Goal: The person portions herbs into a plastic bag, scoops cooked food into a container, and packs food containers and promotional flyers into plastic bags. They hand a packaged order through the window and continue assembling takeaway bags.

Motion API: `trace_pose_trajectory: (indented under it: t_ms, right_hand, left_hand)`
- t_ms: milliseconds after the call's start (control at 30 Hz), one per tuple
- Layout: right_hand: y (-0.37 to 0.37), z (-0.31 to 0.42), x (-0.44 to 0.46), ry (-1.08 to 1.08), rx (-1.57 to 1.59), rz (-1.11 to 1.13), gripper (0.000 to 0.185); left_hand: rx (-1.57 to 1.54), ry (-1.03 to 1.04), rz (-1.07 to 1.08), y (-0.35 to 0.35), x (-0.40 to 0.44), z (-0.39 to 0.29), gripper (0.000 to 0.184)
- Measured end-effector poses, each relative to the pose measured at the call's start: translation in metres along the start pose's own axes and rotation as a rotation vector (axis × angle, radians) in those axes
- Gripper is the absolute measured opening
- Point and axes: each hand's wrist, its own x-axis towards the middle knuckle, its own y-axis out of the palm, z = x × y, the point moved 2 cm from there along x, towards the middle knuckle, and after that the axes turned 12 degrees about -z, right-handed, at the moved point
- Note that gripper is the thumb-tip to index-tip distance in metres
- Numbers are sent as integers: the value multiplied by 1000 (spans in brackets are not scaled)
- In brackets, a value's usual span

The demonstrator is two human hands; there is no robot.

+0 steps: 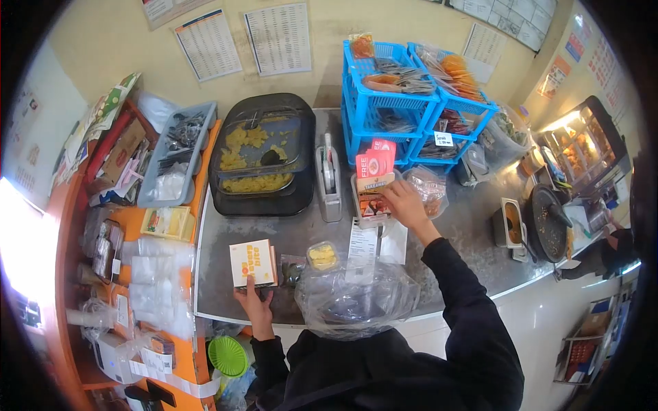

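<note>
My left hand (256,308) grips the lower end of a small white and orange cardboard food box (248,259), one finger lying along its printed face. My right hand (406,205) reaches over a small container (370,220) of leaflets, its fingers closed at the edge of a "TAKEAWAY" card (375,186). Red "FREE" leaflets (373,164) stand behind that card. Between my arms lie a clear plastic bag (356,298), a tub of yellow food (322,256), a dark sachet (293,268) and a printed receipt (362,245).
A black covered tray (226,198) of yellow food and a grey tape dispenser (330,195) stand behind. Blue stacked baskets (391,106) hold sachets. A stone mortar (541,240) is at right; a cutlery tray (154,195) sits on the orange shelf at left. Another person (603,253) shows at far right.
</note>
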Motion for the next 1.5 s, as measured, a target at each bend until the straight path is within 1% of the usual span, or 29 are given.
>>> trace_pose_trajectory:
  t_ms: [33,133,233,333,433,533,633,667,733,833,900,967,1033,1133,1233,1300,1333,1367,1400,1467,1500]
  right_hand:
    - [-1,-1,4,-13,14,-15,25]
    - [-2,-8,15,89,112,-60,17]
    - [17,-28,15,349,209,-21,17]
    - [25,-40,22,445,236,103,16]
    - [27,-46,32,400,176,249,15]
    - [31,-55,36,386,151,347,21]
    - [9,-46,56,396,114,383,22]
    - [1,-42,61,414,114,397,21]
    - [-10,-37,67,447,118,430,20]
    - [-11,-43,69,442,205,405,18]
    - [2,-58,61,452,277,361,20]
    - [9,-65,56,475,323,340,21]
    - [-1,-62,60,508,343,334,20]
    - [-20,-42,70,473,169,124,15]
    - [-71,3,93,317,360,-105,13]
    - [-106,37,103,127,504,3,20]
    - [-114,49,105,78,613,97,19]
    - [-120,58,106,29,719,190,19]
    - [-122,63,107,-22,822,283,18]
    - [-108,50,102,420,995,373,18]
    - [-95,39,97,645,1072,416,17]
  left_hand:
    - [-14,1,14,0,0,0,63]
    - [-18,8,21,-1,-2,1,64]
    - [-32,-2,3,1,-6,-1,63]
    - [-32,1,-12,1,-5,-1,64]
    - [-39,13,-9,1,-6,-1,61]
    - [-4,46,-17,7,-19,-10,67]
    - [386,485,-362,-7,8,8,77]
    - [482,661,-411,-1,-5,-3,75]
    - [674,1011,-509,23,-59,-42,72]
    - [610,1193,-152,62,-102,-76,49]
    - [459,1151,138,91,-113,-77,29]
    - [425,1090,417,122,-134,-79,22]
    - [442,1075,616,146,-141,-65,18]
    - [464,1016,836,169,-147,-42,32]
    - [418,1006,746,183,-176,-53,53]
    - [343,1157,685,190,-186,-63,66]
    - [306,1231,653,194,-192,-70,73]
    - [260,1288,592,198,-201,-79,59]
    - [376,1098,670,198,-196,-79,52]
    - [590,704,806,188,-185,-72,38]
    - [336,914,729,187,-172,-54,21]
